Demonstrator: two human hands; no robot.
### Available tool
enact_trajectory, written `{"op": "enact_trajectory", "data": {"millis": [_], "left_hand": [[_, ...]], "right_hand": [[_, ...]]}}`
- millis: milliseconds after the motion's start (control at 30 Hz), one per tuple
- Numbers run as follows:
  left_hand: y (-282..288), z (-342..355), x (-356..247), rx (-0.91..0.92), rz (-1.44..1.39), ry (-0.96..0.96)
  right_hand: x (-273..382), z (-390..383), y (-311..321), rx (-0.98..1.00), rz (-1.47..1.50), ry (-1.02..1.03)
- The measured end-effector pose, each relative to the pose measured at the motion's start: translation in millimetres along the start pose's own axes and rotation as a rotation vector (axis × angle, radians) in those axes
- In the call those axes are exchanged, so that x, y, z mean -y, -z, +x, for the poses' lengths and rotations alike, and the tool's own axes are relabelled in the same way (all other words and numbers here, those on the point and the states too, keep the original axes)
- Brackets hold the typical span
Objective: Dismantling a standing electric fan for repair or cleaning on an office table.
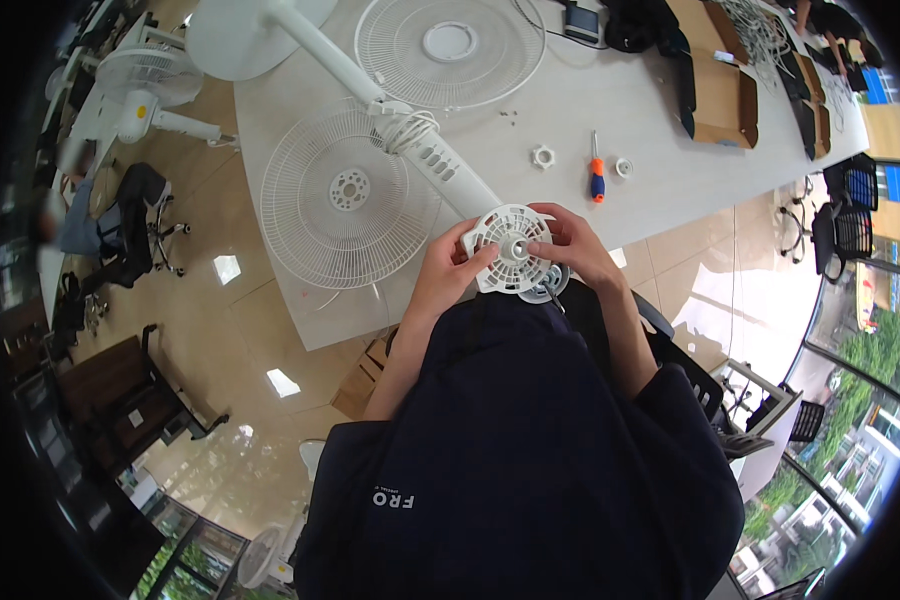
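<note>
Both my hands hold a white, round, slotted fan motor cover with a hub at its centre. My left hand grips its left edge, thumb lying beside the hub. From the other side my right hand holds the rim, its thumb pressed near the hub. Partly hidden under the cover is a greyish round motor part. The white fan stand, with its control panel and a coiled cord, lies across the table and reaches to the cover.
Two white fan grilles lie on the table. An orange and blue screwdriver, a white plastic nut and a small white cap lie to the right. Open cardboard boxes stand farther back. Another person sits at the far left.
</note>
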State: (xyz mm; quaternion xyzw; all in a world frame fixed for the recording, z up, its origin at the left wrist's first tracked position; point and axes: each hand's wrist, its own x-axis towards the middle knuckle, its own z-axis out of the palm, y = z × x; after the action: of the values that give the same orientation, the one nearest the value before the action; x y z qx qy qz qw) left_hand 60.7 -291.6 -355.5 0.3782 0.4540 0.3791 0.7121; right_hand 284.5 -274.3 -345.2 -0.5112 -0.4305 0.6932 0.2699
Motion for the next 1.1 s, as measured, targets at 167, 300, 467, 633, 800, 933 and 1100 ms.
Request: {"op": "enact_trajectory", "data": {"millis": [167, 300, 467, 633, 800, 933, 1100], "left_hand": [[-1, -1, 3, 0.139, -0.004, 0.020], [2, -13, 10, 0.216, -0.139, 0.090], [9, -33, 11, 0.276, -0.254, 0.061], [10, -53, -18, 0.250, -0.210, -0.158], [9, -64, -26, 0.260, -0.124, -0.338], [12, -69, -41, 0.236, 0.261, -0.507], [10, -72, -41, 0.176, 0.127, -0.479]], "right_hand": [[-20, -25, 0, -0.045, 0.167, -0.019], [-22, -35, -5, -0.063, 0.283, -0.008], [-6, -49, -30, -0.175, 0.303, 0.212], [6, -50, -45, -0.146, 0.344, 0.364], [12, -45, -53, -0.033, 0.463, 0.450], [13, -42, -61, -0.023, 0.525, 0.442], [19, -44, -67, -0.061, 0.528, 0.414]]}}
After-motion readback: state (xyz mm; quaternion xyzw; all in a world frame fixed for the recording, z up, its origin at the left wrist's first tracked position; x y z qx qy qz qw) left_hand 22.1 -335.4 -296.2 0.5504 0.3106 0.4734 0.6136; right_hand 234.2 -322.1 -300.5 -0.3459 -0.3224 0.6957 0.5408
